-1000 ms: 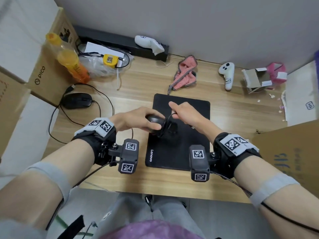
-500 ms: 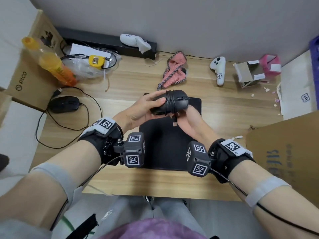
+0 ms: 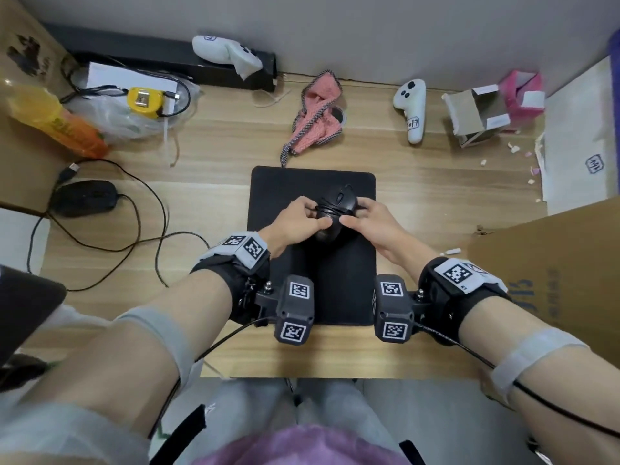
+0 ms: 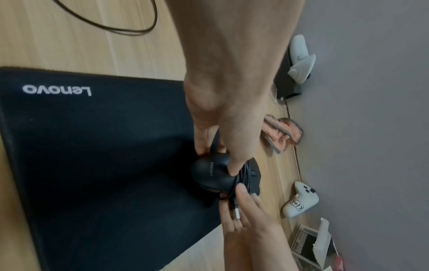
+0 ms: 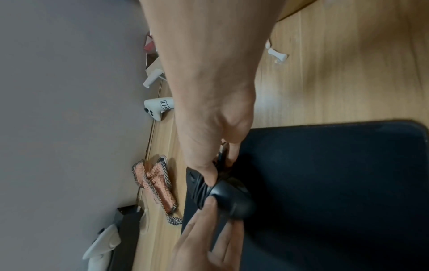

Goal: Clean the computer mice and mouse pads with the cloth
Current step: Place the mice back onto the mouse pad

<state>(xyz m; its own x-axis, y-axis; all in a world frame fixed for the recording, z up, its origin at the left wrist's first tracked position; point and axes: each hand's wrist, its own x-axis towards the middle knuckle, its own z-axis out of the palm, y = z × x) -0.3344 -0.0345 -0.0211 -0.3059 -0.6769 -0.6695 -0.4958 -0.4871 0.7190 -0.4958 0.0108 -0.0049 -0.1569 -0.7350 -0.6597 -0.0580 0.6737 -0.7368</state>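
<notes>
A black mouse (image 3: 339, 204) with its cable wound round its body is on or just over the black Lenovo mouse pad (image 3: 285, 189); contact is unclear. My left hand (image 3: 302, 219) pinches the mouse's left side and back (image 4: 209, 172). My right hand (image 3: 364, 218) grips the wound cable on the right side, with the USB plug (image 4: 236, 213) between its fingers. The pink cloth (image 3: 315, 119) lies crumpled beyond the pad, untouched. A second black mouse (image 3: 85, 198) sits at the far left with its cable loose on the desk.
Two white controllers (image 3: 412, 109) (image 3: 228, 53) lie near the back wall. At back left are an orange bottle (image 3: 57, 125) and a plastic bag with a yellow tape measure (image 3: 144, 102). Torn boxes (image 3: 476, 115) stand at back right, and cardboard (image 3: 553, 280) flanks the right.
Half a second ago both hands held the wrapped mouse raised over the pad's far edge. It has since come down to the pad's middle, with both hands still on it.
</notes>
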